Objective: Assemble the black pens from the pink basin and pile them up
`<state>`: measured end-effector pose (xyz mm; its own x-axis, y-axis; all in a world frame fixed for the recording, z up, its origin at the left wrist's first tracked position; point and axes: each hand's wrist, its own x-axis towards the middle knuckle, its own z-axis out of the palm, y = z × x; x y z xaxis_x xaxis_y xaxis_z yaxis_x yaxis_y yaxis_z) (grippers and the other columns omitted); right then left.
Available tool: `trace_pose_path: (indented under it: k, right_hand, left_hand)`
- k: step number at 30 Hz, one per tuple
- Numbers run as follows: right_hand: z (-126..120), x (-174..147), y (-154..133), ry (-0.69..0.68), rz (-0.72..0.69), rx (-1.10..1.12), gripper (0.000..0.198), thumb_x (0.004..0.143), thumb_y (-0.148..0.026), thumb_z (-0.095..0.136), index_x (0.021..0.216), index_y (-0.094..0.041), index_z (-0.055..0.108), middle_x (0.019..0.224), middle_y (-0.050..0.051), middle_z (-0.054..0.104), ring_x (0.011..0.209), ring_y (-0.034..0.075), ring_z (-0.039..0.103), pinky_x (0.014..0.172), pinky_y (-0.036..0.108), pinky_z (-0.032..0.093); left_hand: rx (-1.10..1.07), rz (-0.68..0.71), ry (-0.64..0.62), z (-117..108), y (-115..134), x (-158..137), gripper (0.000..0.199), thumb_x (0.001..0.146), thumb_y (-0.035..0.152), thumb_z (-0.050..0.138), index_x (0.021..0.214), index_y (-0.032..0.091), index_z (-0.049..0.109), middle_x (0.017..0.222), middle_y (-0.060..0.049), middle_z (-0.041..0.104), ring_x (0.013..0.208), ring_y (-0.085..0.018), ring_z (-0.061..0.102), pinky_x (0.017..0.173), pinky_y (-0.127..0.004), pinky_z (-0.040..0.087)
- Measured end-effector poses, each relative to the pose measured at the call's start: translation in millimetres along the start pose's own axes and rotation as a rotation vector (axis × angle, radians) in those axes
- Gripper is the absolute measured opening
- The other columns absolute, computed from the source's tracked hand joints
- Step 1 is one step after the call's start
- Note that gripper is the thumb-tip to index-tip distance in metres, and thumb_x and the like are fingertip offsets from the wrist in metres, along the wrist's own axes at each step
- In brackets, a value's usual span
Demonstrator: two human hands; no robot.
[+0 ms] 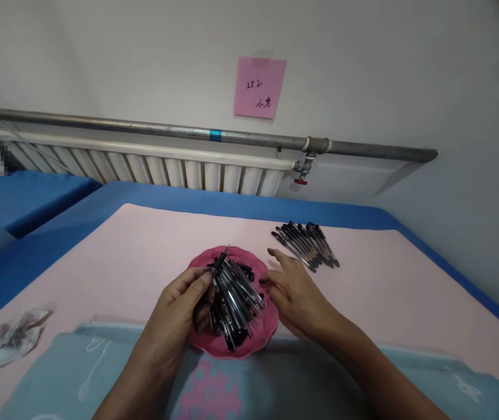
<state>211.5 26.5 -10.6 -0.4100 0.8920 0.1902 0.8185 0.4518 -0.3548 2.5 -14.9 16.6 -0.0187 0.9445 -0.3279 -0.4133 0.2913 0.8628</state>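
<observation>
My left hand [188,297] is closed, thumb and fingers pinching a pen [220,263] whose black grip and bare metal tip point up and to the right. It is at the left side of a pink scalloped bowl [271,326]. Clear-barrelled pens [236,294] and small black pieces [247,271] lie heaped in the bowl, partly hidden by this hand. My right hand [299,294] hovers by the bowl's right rim, fingers apart, nothing visible in it. Dark stains mark its fingertips. Beyond it, several black-capped pens [306,245] lie fanned out on the pink sheet.
A pink sheet [153,256] covers the blue-edged table [249,198]. A stained white tissue [8,341] lies at the left. Blue patterned cloth [100,361] covers the near edge. Behind stand a radiator [170,172], a pipe [144,127] and a red-handled valve [300,182].
</observation>
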Motion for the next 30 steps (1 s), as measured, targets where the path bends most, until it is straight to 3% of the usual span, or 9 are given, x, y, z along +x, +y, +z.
trace_pose_path:
  k: [9,14,17,20,22,25,30]
  right_hand:
    - [-4.5,11.0,-19.0,-0.199,0.046,-0.248,0.025,0.073,-0.011,0.055,0.090,-0.018,0.072,0.135,0.014,0.046,0.113,0.033,0.043,0.090,0.046,0.037]
    - [-5.7,12.8,-22.9,-0.196,0.038,-0.213,0.021,0.074,-0.008,0.054,0.080,-0.016,0.072,0.126,0.015,0.054,0.107,0.032,0.048,0.087,0.045,0.040]
    - [-9.8,11.2,-16.6,-0.015,0.039,-0.052,0.023,0.077,-0.008,0.050,0.084,-0.017,0.069,0.128,0.014,0.053,0.112,0.030,0.047,0.092,0.046,0.039]
    - [-17.5,9.7,-14.9,0.117,0.091,0.304,0.019,0.079,-0.014,0.051,0.084,-0.020,0.068,0.108,0.009,0.062,0.099,0.022,0.056,0.085,0.038,0.045]
    - [-21.4,8.4,-20.4,0.109,0.118,0.573,0.015,0.078,-0.020,0.054,0.084,-0.022,0.067,0.091,0.004,0.065,0.085,0.018,0.060,0.076,0.032,0.048]
    - [-21.5,5.0,-35.1,0.080,0.112,0.821,0.013,0.075,-0.022,0.057,0.084,-0.022,0.067,0.083,0.001,0.064,0.079,0.016,0.060,0.072,0.028,0.048]
    - [-14.2,-1.8,-53.3,0.060,0.060,0.804,0.012,0.073,-0.018,0.057,0.081,-0.020,0.065,0.077,0.001,0.064,0.073,0.014,0.060,0.066,0.025,0.047]
  left_hand:
    - [-0.016,-0.036,-0.009,-0.2,-4.6,2.4,0.020,0.072,0.033,0.070,0.082,0.017,0.064,0.060,0.003,0.054,0.043,-0.003,0.039,0.042,-0.014,0.029]
    - [-0.022,-0.043,-0.028,0.0,-5.2,2.1,0.021,0.071,0.033,0.071,0.082,0.016,0.065,0.057,0.004,0.052,0.042,-0.003,0.038,0.042,-0.015,0.029]
    - [-0.012,-0.036,-0.047,0.4,-6.5,2.1,0.021,0.071,0.034,0.071,0.081,0.016,0.064,0.056,0.004,0.050,0.042,-0.003,0.037,0.041,-0.016,0.027]
    - [-0.004,-0.049,-0.052,1.7,-8.9,1.3,0.023,0.071,0.033,0.071,0.085,0.017,0.064,0.052,0.006,0.045,0.040,-0.003,0.033,0.040,-0.016,0.023]
    - [0.009,-0.073,-0.064,3.9,-10.6,-0.1,0.024,0.071,0.034,0.071,0.086,0.017,0.063,0.049,0.008,0.042,0.038,-0.002,0.029,0.038,-0.016,0.019]
    - [0.007,-0.126,-0.122,8.6,-12.1,-3.0,0.025,0.071,0.036,0.071,0.083,0.017,0.060,0.046,0.011,0.036,0.035,-0.001,0.023,0.036,-0.016,0.013]
    - [-0.090,-0.204,-0.179,13.1,-14.0,-4.8,0.030,0.067,0.037,0.074,0.073,0.019,0.049,0.047,0.012,0.034,0.035,-0.001,0.019,0.035,-0.016,0.008]
